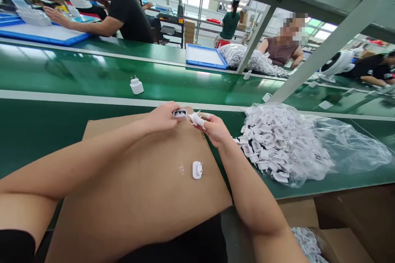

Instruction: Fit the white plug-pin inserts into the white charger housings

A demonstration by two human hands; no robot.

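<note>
A brown cardboard sheet (138, 181) lies over the near edge of the green worktop (37, 131). Beyond its right edge, a clear plastic bag (284, 144) heaped with white plug parts sits close to the right forearm. Below the worktop's near edge on the right, an open carton (299, 213) holds more white parts (305, 242). Past a pale divider, a white charger (136, 85) stands on the green strip (92, 78), prongs up. Along the strip's far edge are a blue-rimmed tray (206, 65) and another full bag (253, 57); co-workers sit beyond. A slanting metal strut (296, 74) partly blocks the view there.

Above the sheet's far edge, the left hand (163, 116) has its fingers closed around a white housing (180, 114), which juts past the fingertips, open end toward the wearer. Just beside it, the right hand (217, 128) pinches a white pronged piece (196, 120) between thumb and fingers; exactly how many pieces it holds, I cannot tell. A loose plug face (197, 170) lies near the sheet's right edge, below both hands and apart from them, prongs pointing right.
</note>
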